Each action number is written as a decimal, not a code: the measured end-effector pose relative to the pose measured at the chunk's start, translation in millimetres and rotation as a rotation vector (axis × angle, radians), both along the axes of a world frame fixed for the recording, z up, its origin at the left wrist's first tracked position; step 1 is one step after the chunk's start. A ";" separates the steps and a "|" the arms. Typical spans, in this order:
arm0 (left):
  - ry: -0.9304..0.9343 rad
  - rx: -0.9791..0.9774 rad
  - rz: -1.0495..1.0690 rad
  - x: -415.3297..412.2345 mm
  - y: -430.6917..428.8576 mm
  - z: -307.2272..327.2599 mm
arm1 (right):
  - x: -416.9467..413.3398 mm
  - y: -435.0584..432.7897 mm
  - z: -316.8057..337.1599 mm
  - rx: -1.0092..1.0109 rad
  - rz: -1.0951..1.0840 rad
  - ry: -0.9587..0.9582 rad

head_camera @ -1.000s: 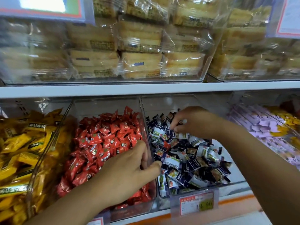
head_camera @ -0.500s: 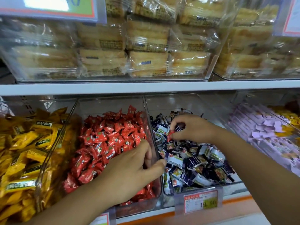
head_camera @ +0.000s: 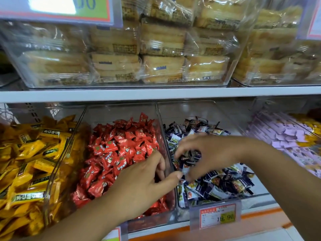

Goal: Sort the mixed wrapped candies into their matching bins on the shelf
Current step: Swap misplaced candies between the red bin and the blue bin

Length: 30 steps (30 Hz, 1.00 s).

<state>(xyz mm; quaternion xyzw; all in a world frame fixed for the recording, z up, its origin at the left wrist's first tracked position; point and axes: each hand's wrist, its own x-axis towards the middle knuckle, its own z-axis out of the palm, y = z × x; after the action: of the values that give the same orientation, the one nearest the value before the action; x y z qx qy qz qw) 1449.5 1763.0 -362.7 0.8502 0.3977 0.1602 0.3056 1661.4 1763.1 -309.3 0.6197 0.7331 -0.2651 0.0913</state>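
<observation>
Red wrapped candies (head_camera: 119, 150) fill a clear bin (head_camera: 121, 110) in the middle of the lower shelf. Dark blue and white wrapped candies (head_camera: 225, 185) lie in the clear bin (head_camera: 199, 108) to its right. My left hand (head_camera: 139, 186) grips the wall between these two bins, with its fingers on the red side and its thumb on the dark side. My right hand (head_camera: 210, 153) hovers blurred over the dark candies, just right of my left hand, with its fingers curved downward. The blur hides whether it holds a candy.
Yellow wrapped candies (head_camera: 26, 162) fill the bin at the left. Purple wrapped sweets (head_camera: 286, 136) lie in the bin at the right. A price tag (head_camera: 215, 216) hangs on the shelf front. Above the white shelf board (head_camera: 156, 94) stand bagged pastries (head_camera: 163, 66).
My right hand has come forward and left from the back of the dark candy bin, where it pinched something red, towards my left hand. My left hand has kept its grip on the bin wall.
</observation>
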 end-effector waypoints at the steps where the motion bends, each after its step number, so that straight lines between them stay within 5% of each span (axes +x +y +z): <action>1: -0.002 -0.012 0.000 0.3 1.2 -0.1 | -2.9 -4.4 -8.7 -0.080 0.042 -0.126; 4: -0.023 -0.058 -0.006 0.7 5.3 -0.2 | -17.0 -7.2 -40.2 -0.006 0.126 -0.300; 16: 0.108 0.072 -0.080 -10.5 -5.2 0.4 | 28.6 41.0 -53.3 0.624 -0.203 -0.164; 21: 0.192 0.117 -0.110 -11.5 -7.5 0.5 | 46.9 23.6 -29.1 0.532 -0.292 0.051; 30: 0.241 0.125 -0.045 -4.2 -7.7 -2.6 | -4.6 -24.3 -51.4 0.338 0.109 0.036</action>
<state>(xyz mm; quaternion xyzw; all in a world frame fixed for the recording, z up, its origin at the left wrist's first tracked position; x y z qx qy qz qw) 1445.3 1755.3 -365.3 0.8894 0.4015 0.0744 0.2054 1656.8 1738.8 -360.7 0.5807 0.8012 -0.1438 -0.0129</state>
